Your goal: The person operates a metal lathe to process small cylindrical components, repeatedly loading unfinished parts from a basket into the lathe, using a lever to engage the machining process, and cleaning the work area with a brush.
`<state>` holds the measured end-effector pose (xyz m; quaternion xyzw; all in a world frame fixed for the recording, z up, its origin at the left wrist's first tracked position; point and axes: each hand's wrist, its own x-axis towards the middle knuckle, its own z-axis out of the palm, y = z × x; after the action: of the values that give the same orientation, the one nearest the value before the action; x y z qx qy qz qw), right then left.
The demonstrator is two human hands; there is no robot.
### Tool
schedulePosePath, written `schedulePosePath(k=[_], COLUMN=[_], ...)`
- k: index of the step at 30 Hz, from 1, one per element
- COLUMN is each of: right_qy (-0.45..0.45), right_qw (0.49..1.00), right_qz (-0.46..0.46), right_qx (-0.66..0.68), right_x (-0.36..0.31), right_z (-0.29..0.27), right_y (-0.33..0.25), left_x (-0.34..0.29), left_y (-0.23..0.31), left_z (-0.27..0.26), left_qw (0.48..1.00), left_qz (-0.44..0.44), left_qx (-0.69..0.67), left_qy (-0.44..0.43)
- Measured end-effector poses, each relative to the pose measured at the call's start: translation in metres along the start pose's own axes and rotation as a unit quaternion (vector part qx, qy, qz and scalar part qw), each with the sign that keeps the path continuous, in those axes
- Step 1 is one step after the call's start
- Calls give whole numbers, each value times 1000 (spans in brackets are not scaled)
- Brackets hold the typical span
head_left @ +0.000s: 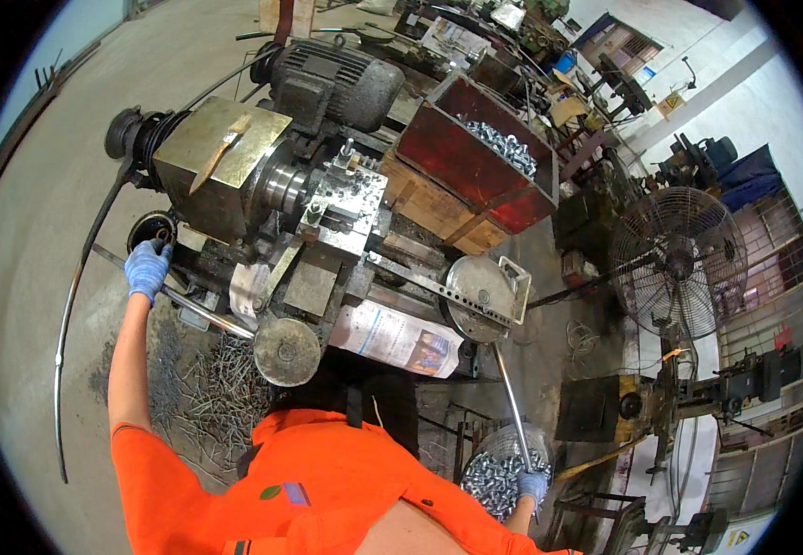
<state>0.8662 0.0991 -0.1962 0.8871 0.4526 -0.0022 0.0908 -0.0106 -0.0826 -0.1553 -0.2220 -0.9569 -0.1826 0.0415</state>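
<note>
My left hand, in a blue knitted glove, is at the near edge of a dark round pot beside the lathe-like machine. Its fingers are curled at the pot's opening; what they hold, if anything, is too small to make out. At lower right my right hand, gloved the same way, is at the right side of a round basket full of small shiny metal parts. Its fingertips are hidden among the parts. A long steel lever slopes down from the machine and ends close to this hand.
The machine carries a chuck, a tool slide and a motor. A red bin of metal parts stands behind. Metal scraps cover the floor at left. A caged fan is at right.
</note>
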Motion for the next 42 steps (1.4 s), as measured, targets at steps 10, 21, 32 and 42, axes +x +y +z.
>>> schedulePosePath(k=[10, 21, 32, 42], right_qy=[16, 3, -9, 14], right_qw=[1000, 1000, 1000, 1000], right_qz=[10, -23, -1, 1], right_qx=[12, 15, -7, -18], right_x=[-26, -30, -25, -48], right_z=[-21, -23, -16, -29], right_y=[-18, -18, -13, -27], left_x=[0, 2, 4, 0], left_y=[-3, -9, -13, -6], left_z=[0, 4, 11, 0], left_qw=[1000, 1000, 1000, 1000], left_qz=[-11, -4, 4, -10], left_qx=[6, 14, 3, -1], left_qy=[-9, -9, 16, 7])
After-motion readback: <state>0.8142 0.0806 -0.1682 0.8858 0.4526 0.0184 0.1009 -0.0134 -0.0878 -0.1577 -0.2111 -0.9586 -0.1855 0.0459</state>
